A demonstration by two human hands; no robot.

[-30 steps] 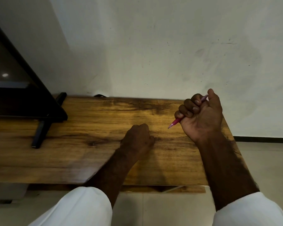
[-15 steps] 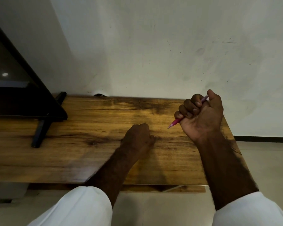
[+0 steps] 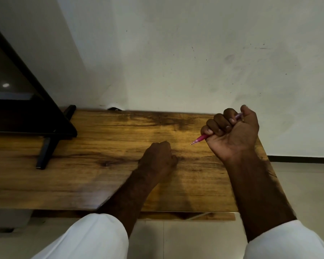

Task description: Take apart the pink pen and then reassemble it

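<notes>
right hand is up over the far right end of the wooden table, palm side turned toward the person, all four fingers wrapped round the pink pen in a full fist, with the thumb standing up behind it. the pen runs on a slant through that fist: its point sticks out below the little finger, aimed down and across toward the left hand, and the paler back end peeps out up by the thumb (most of the barrel is buried in the grip). the point and the left hand are apart, with bare wood between them. the left hand sits knuckles-up on the table near the middle, fingers curled under; whether anything is tucked inside, i can't tell from here. white sleeves show on both arms, and a dark screen on a black stand is at the left end.
</notes>
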